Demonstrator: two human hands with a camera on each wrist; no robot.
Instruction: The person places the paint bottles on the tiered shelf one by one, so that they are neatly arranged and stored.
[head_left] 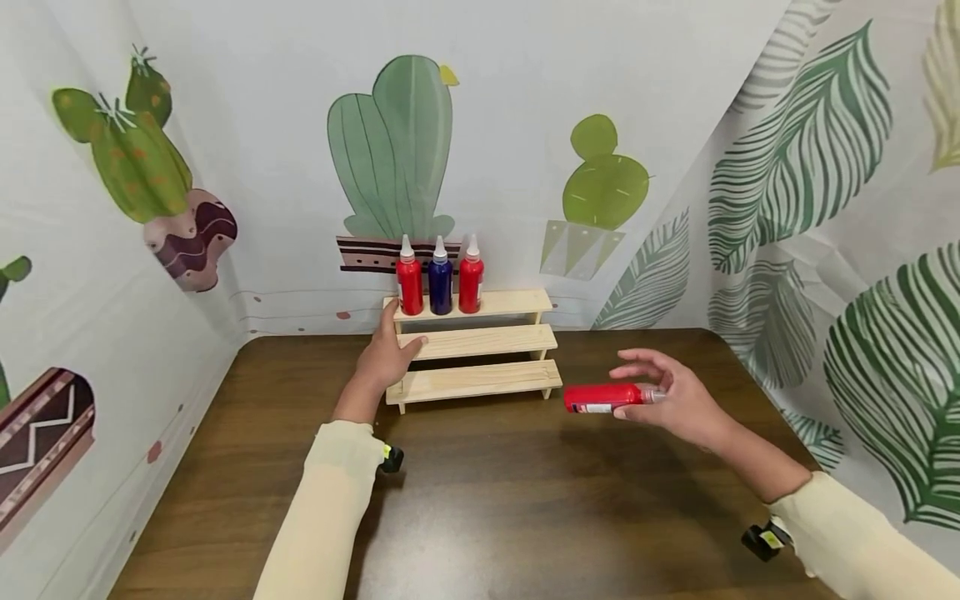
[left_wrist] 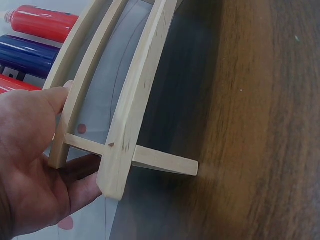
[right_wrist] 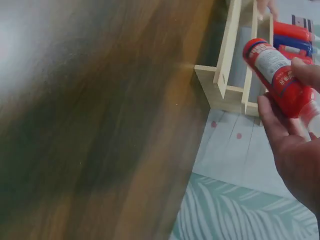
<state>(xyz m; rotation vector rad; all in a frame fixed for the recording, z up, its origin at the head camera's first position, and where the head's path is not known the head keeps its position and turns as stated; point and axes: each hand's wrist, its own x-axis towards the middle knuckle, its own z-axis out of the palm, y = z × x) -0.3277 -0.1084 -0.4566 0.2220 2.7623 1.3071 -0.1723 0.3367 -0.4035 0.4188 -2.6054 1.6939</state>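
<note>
A three-step wooden display rack (head_left: 480,380) stands on the table, its left end gripped by my left hand (head_left: 384,360). In the left wrist view the thumb (left_wrist: 59,97) lies against the middle shelf and the fingers reach around the rack's end. My right hand (head_left: 678,408) holds a red squeeze bottle (head_left: 600,398) near its clear cap, lying sideways in the air just right of the rack. A white label (right_wrist: 271,65) shows on this bottle in the right wrist view. On the top shelf stand a red bottle (head_left: 409,287), a dark blue bottle (head_left: 440,287) and another red bottle (head_left: 470,287), all upright with pointed nozzles.
The dark wooden table (head_left: 480,517) spreads in front of the rack. Behind it hangs a white cloth (head_left: 510,150) printed with cacti, and a leaf-patterned cloth (head_left: 810,167) hangs on the right. The middle and bottom shelves carry no bottles.
</note>
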